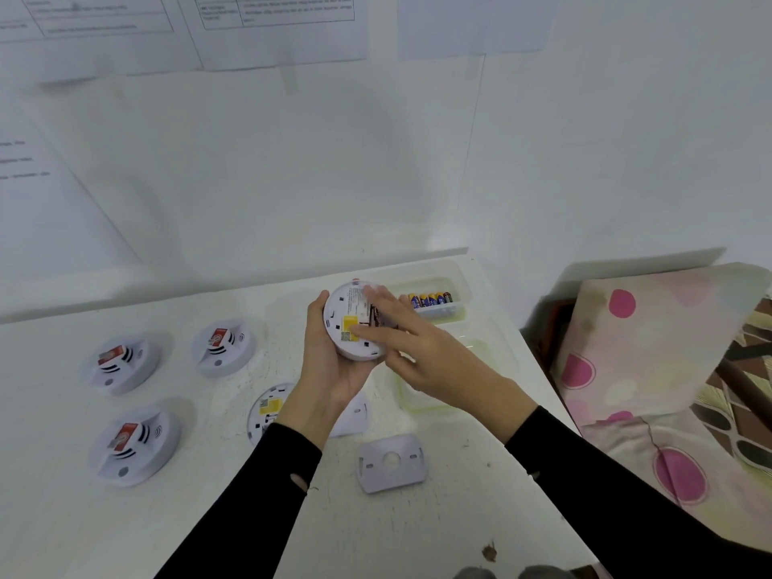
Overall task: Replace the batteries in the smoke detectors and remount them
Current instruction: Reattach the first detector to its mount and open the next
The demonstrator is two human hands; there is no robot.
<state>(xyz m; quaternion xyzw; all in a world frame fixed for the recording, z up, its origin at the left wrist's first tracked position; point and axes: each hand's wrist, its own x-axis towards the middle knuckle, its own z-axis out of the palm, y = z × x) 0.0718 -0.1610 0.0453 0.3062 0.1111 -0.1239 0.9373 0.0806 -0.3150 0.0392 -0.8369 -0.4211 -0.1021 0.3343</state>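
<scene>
While the smoke detector lies back-up above the table, left hand cups it, fingers curled round its rim | right hand fingers straight, slightly apart, touching its back | batteries in clear tray just behind

Smooth and faintly shiny, that's the round white plastic smoke detector, with a matt yellow paper label stuck flat on its back. The blue-and-gold cylindrical batteries gleam in glossy wrappers inside a clear, shiny plastic tray. The flat white plastic mounting plate looks smooth and matt. The white table top is matt too, lightly scuffed and speckled. The black sleeves are soft matt cloth, one with a small hole. The white printed paper sheets are dull, and the pink-spotted cushion is soft, wrinkled cloth.
</scene>
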